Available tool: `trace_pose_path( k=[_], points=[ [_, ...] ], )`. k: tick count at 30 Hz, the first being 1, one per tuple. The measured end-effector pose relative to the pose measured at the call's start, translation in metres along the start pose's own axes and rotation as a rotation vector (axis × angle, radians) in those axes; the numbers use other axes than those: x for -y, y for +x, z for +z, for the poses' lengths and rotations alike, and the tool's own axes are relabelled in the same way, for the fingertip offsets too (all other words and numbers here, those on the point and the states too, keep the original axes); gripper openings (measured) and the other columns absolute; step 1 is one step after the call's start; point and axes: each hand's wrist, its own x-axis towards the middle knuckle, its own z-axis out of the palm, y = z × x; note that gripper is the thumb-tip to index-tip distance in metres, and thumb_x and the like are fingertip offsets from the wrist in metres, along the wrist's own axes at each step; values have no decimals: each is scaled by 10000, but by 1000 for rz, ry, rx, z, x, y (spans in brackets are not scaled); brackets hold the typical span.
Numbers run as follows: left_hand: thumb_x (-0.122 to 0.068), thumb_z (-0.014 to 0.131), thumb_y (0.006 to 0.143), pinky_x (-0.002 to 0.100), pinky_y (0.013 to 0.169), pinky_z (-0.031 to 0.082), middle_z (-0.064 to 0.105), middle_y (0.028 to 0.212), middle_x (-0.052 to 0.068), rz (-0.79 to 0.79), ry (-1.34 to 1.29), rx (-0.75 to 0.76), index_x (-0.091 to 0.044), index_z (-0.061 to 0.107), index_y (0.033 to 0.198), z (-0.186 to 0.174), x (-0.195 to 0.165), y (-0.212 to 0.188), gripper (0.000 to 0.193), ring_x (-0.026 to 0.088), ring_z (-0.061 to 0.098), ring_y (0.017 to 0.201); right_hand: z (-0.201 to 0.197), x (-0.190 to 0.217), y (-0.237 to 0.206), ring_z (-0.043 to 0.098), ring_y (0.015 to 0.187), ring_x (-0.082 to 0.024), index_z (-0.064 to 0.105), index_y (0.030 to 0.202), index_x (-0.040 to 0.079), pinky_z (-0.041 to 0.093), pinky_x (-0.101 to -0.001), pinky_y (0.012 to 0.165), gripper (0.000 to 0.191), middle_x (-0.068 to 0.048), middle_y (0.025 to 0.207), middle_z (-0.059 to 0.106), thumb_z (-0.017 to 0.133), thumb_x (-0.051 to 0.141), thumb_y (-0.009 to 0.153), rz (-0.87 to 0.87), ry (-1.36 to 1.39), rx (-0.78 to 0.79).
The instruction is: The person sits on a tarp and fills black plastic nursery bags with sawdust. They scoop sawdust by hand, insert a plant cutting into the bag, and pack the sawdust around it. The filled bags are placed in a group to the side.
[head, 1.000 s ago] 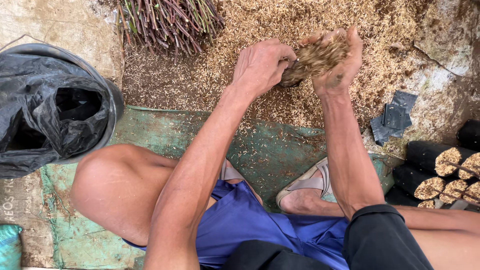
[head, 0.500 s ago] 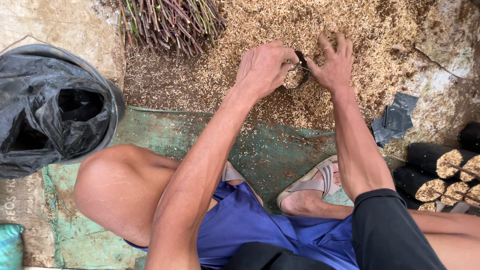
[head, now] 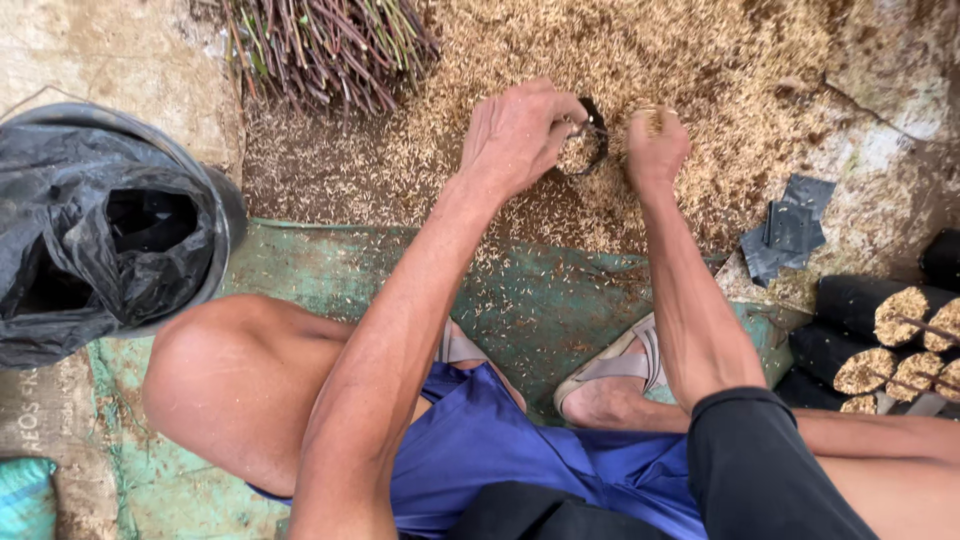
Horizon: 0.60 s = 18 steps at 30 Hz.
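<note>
My left hand [head: 520,130] grips a small black bag [head: 588,140] that is open at the top and filled with pale rice husk. My right hand [head: 652,148] is closed in a fist right beside the bag's mouth, with husk [head: 650,115] showing at its top. Both hands hover over a wide heap of loose husk [head: 680,60] spread on the ground in front of me.
A bundle of thin cuttings [head: 330,45] lies at the back left. A bucket lined with a black plastic sheet [head: 95,230] stands at the left. Filled black bags [head: 880,330] lie stacked at the right, near flat empty black bags [head: 785,235]. A green tarp [head: 540,300] lies under my legs.
My right hand held a heap of husk up in an open palm, then came down to the bag and closed into a fist. The left hand stayed on the bag.
</note>
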Motion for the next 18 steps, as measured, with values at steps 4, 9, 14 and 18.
trace_pose_path(
  k=[4,9,14,18],
  points=[
    [-188,692,914,331,647,545,666,895,-8,86,-39,-108,-249,783,1058,0,0,-5,182,134,638,726,-20,22,7,653,788,-214,702,1009,61,577,-368,632,391,-141,924,696,521,401,940,586,1066,107],
    [-172,654,944,340,606,537,651,903,-10,2,-44,-34,-246,774,1063,1,0,-2,185,125,632,709,-31,66,7,616,680,-262,650,1009,48,515,-370,669,434,-170,842,645,481,440,1086,388,1784,430],
    [-168,641,941,330,616,547,639,883,-14,-30,-6,22,-254,771,1049,1,-1,2,190,128,624,714,-28,93,4,658,738,-312,662,885,20,609,-544,819,439,-168,797,655,487,419,935,218,1608,452],
    [-175,666,926,338,637,549,654,872,-30,-12,-32,-23,-253,778,1033,0,1,-1,174,116,626,715,-29,97,7,676,770,-301,683,917,18,593,-507,854,408,-183,856,683,511,381,986,-124,1491,490]
  ],
)
